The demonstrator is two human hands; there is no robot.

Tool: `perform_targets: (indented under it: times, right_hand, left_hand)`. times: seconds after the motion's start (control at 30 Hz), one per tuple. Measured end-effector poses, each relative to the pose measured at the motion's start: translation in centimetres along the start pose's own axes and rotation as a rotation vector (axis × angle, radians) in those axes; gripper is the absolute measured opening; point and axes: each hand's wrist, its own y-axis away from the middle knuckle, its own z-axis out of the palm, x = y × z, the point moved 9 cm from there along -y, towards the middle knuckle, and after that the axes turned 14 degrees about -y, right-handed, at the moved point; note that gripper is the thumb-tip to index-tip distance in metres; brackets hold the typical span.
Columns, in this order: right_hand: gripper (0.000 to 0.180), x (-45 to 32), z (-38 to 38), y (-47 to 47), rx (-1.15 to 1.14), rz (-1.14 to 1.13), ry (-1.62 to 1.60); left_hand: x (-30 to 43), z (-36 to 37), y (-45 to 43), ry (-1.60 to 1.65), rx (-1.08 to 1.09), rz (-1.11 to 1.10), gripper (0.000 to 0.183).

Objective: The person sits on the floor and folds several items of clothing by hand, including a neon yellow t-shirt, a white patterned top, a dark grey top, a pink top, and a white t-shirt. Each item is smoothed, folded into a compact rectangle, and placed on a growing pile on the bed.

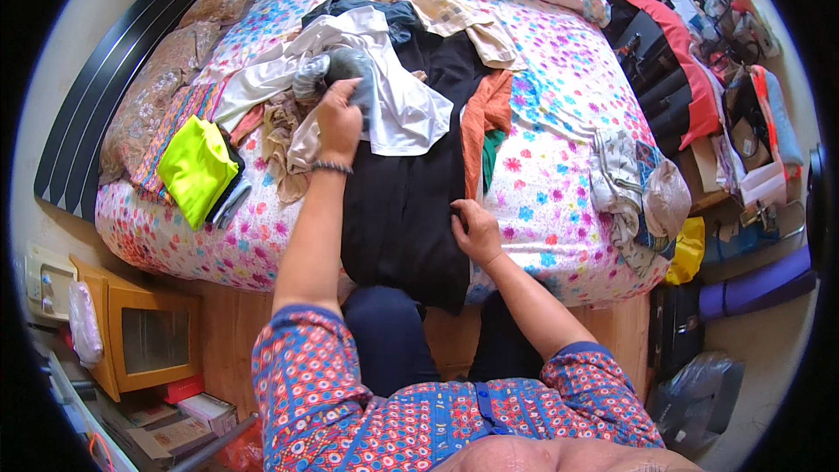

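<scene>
My left hand (341, 119) grips a grey garment (357, 71), slightly blurred, raised over a white garment (409, 108). Below it a long black garment (403, 223) lies spread lengthwise over the front edge of the bed. At that garment's right edge is my right hand (478, 231), its thumb and fingers pinching the cloth. An orange garment (485, 111) and a bit of green cloth (493, 149) stick out from beside the black one. Crumpled beige cloth (283, 137) lies left of my left hand. Farther back are a cream garment (459, 16) and a dark blue one (393, 13).
Folded clothes with a neon yellow garment (198, 170) on top sit at the left of the floral bedspread (557, 210). More folded clothes (616, 183) lie at the right edge. A wooden cabinet (151, 321) stands lower left, a purple rolled mat (754, 288) at right.
</scene>
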Motion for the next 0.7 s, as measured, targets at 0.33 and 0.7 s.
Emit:
perform_targets:
  times: [0.33,0.7]
  right_hand:
    - [0.042,0.7,0.9,4.2,0.231,0.826,-1.886]
    - [0.049,-2.1,-6.0,9.4,0.118,0.59,-1.231]
  left_hand:
    - [18.1,-1.3,23.1,0.066,-0.609,0.185,0.04]
    - [19.5,-1.3,21.5,0.093,-0.431,-0.035,0.056]
